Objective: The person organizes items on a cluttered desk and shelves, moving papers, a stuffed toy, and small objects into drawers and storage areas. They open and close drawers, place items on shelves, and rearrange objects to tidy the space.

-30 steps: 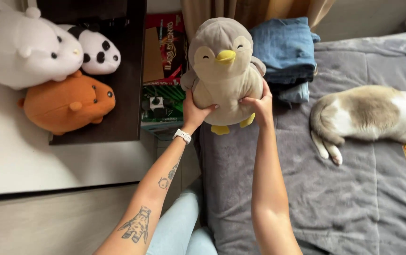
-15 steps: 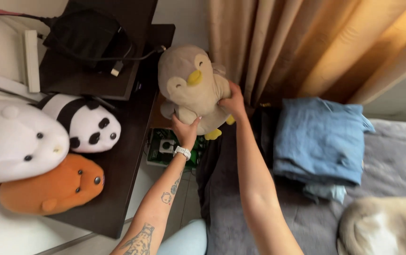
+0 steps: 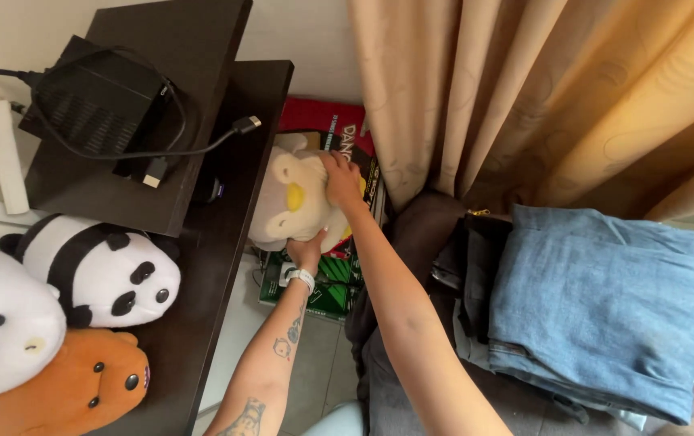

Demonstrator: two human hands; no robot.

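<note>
Hands, 2, left (image 3: 307, 251) and right (image 3: 342, 179), grip clenched on 1 penguin plush (image 3: 290, 202) beside 3 bear plushes (image 3: 97, 270).

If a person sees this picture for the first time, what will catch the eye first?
Probably the grey penguin plush in the middle, gripped by the left hand from below and the right hand from above, over coloured boxes beside the dark desk. Next, the panda plush, white bear plush and orange bear plush at lower left, and the big tan curtain.
</note>
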